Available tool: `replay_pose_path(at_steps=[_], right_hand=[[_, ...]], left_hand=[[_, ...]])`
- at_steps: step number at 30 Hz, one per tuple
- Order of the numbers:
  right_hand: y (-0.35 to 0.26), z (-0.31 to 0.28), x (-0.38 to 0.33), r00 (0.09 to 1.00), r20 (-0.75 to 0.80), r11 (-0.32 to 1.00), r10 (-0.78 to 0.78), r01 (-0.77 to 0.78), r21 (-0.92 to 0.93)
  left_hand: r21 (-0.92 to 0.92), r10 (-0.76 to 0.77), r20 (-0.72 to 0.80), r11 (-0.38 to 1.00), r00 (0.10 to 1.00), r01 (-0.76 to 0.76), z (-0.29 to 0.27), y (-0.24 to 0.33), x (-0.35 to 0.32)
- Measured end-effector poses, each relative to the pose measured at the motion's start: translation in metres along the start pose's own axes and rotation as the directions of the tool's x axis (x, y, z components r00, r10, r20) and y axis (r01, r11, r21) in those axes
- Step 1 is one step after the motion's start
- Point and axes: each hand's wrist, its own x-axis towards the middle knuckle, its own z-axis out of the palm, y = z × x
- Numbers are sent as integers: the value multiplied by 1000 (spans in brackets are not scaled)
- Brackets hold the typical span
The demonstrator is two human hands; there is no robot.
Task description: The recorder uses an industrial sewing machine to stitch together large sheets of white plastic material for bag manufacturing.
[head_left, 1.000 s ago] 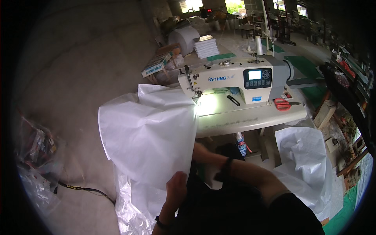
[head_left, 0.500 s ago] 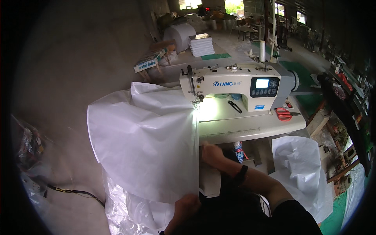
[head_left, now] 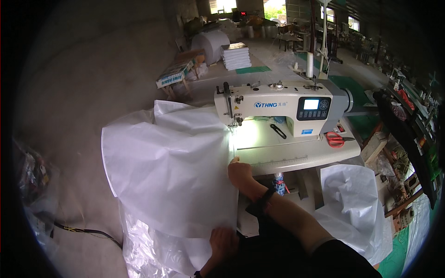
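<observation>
A large white plastic-like sheet (head_left: 171,171) drapes over the left of the sewing machine (head_left: 278,104) and hangs down toward me. Its right edge runs under the lit needle area. My right hand (head_left: 240,175) is closed at that edge, beside the table's front corner, pinching the sheet. Lower down, my left hand (head_left: 223,242) is closed at the sheet's bottom right corner; its fingertips are in shadow. On the machine bed lie black thread snips (head_left: 278,131) and, farther right, red-handled scissors (head_left: 335,139).
Another white sheet (head_left: 352,204) hangs at the right below the table. A thread cone (head_left: 309,65) stands behind the machine. Farther back are a large white roll (head_left: 211,46) and a stack of white sheets (head_left: 236,58). A black cable (head_left: 88,230) crosses the floor at left.
My right hand has moved left and slightly up, from beside the table edge onto the sheet's right edge. My left hand stays at the lower corner, nearly unmoved.
</observation>
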Motion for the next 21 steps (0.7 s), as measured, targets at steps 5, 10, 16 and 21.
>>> replay_pose_path(at_steps=[5,10,16,21], right_hand=[[4,-7,-6,999,-17,995,32,-30,97],[6,-8,-7,998,33,986,47,-52,161],[6,-7,-13,998,68,981,12,-25,195],[6,-6,-17,999,43,970,9,-20,244]], left_hand=[[-95,-66,43,993,997,70,8,-4,30],[31,-198,124,980,972,195,16,-7,57],[27,-323,209,945,923,325,33,-21,86],[-58,-423,260,890,868,452,51,-34,102]])
